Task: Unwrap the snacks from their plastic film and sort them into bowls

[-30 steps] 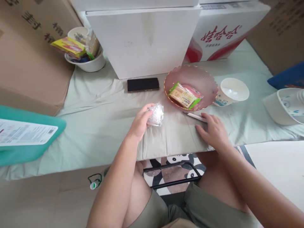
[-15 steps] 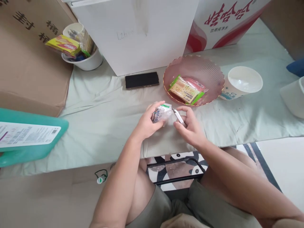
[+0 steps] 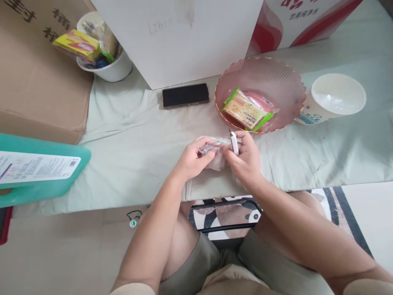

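Note:
My left hand (image 3: 193,159) is closed around a crinkled clear plastic packet (image 3: 216,160) with faint green print; what is inside it is hard to make out. In my right hand (image 3: 245,159) is a small white utility knife (image 3: 234,143), its dark tip pointing up and away from me. The fingertips of that hand also meet the right side of the packet. Just beyond my hands stands a pink ribbed bowl (image 3: 285,82) with a gold rim. A soda biscuit packet (image 3: 245,110) and a pink packet (image 3: 260,102) lie in it.
A black phone (image 3: 186,96) lies by a white box (image 3: 184,45). To the right of the bowl a paper cup (image 3: 334,98) leans over. A tub of snacks (image 3: 113,71), a cardboard box (image 3: 43,90) and a green jug (image 3: 70,172) are on the left.
My right hand has moved left and now touches the packet. The knife has turned more upright. The packet is more crumpled, its print turned away. The view has shifted slightly.

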`<state>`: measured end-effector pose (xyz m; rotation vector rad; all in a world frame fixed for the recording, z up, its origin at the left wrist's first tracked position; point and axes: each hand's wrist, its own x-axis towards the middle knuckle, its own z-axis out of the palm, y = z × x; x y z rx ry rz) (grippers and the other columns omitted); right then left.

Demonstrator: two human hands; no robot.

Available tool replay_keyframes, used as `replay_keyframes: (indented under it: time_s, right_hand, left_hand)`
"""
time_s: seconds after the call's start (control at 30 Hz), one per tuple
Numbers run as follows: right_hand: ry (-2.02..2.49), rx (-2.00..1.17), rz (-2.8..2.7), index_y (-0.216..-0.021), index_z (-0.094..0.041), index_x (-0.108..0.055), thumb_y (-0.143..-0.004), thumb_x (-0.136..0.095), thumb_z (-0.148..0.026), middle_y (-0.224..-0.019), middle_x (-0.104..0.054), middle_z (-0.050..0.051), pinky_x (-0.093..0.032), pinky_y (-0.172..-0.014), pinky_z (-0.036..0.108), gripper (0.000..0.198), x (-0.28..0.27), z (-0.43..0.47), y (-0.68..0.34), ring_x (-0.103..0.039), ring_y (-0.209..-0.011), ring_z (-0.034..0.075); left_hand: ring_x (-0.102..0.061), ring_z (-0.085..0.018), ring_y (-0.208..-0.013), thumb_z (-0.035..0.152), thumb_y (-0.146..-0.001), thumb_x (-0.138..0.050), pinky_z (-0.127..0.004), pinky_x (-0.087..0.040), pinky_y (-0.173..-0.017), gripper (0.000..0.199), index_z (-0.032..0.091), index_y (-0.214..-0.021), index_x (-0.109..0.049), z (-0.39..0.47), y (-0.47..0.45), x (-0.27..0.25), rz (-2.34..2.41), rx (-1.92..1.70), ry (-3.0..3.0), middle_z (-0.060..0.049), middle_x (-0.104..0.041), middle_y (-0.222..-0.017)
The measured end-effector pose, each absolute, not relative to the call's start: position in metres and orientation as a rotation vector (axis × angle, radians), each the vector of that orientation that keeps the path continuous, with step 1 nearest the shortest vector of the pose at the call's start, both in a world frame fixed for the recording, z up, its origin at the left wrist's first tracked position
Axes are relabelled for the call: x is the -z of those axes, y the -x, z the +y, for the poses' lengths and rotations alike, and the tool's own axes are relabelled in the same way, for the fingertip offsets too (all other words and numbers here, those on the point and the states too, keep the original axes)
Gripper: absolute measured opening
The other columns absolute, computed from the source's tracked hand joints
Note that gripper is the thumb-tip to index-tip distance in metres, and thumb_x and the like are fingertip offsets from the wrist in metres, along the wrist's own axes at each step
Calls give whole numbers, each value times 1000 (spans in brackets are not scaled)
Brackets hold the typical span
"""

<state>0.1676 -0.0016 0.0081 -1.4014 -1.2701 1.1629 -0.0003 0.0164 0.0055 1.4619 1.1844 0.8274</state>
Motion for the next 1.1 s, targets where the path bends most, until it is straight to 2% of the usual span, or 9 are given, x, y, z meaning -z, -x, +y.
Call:
replay_keyframes:
  time_s: [0.17,0.3,0.4,0.47,0.53,0.67,0.9,1.0,1.1]
  right_hand:
    - [1366,-1082,-1300,-98,-25,-49,-84,-64,-34,-76,-54,-4,-40,-56,28,22,-13,-8,-181,-46,-55,11]
    - [1344,-1194,-1487,-110,-24,-54,-80,-71,-40,-76,-55,-4,-38,-55,29,38,-13,-12,-189,-42,-52,11]
    - [1230,-1104,-1639,-99,-23,-61,-81,-71,-40,-85,-63,1,-46,-68,32,27,-8,-11,-187,-57,-71,17]
    - [1204,-1045,-1648,-84,-23,-60,-84,-67,-38,-86,-64,3,-48,-75,34,17,-4,-10,-185,-61,-82,20]
    - [1279,-1079,-1562,-78,-22,-57,-86,-64,-38,-78,-61,2,-48,-71,33,19,-2,-9,-183,-61,-76,19]
    - [1369,-1301,-1339,-89,-22,-57,-89,-59,-44,-71,-61,-1,-46,-59,31,22,-2,-11,-180,-59,-59,16]
    - [1298,-1168,-1363,-82,-24,-49,-87,-62,-35,-60,-55,-5,-42,-59,29,18,1,-19,-179,-51,-55,13]
    - [1238,-1187,-1301,-84,-25,-48,-92,-56,-39,-62,-53,-5,-40,-54,27,18,6,-19,-182,-50,-54,13]
    - [1169,-1281,-1271,-91,-25,-51,-95,-50,-51,-68,-54,-3,-36,-49,26,26,8,-18,-182,-51,-54,12]
  left_hand:
    - [-57,-14,-71,41,-86,-63,-25,-47,-66,40,27,-123,-59,18,0,-5,1225,-885,-1249,0,-64,-88]
    - [-53,-13,-67,42,-83,-67,-24,-44,-63,40,25,-119,-62,19,1,-9,1177,-728,-1319,2,-59,-78]
    - [-55,-14,-71,40,-81,-69,-26,-46,-67,40,23,-116,-63,19,1,-10,1156,-673,-1401,2,-61,-79]
    - [-59,-15,-74,40,-79,-71,-27,-48,-70,43,23,-118,-62,18,3,-10,1116,-683,-1393,1,-64,-84]
    - [-62,-16,-80,39,-73,-78,-27,-50,-70,57,24,-124,-57,16,4,-8,1047,-731,-1326,-2,-67,-97]
    - [-66,-14,-85,32,-61,-88,-25,-54,-72,88,34,-135,-41,14,2,-3,1081,-1075,-1064,-4,-64,-119]
    - [-62,-11,-69,41,-81,-74,-22,-49,-60,46,32,-120,-52,21,2,6,1213,-1288,-917,1,-64,-95]
    - [-66,-16,-94,36,-91,-61,-26,-54,-73,18,29,-107,-62,22,6,10,1322,-1251,-1228,-4,-64,-113]
    - [-59,-23,-122,30,-88,-63,-34,-54,-94,11,24,-97,-65,20,6,14,1374,-1130,-1526,-8,-57,-129]
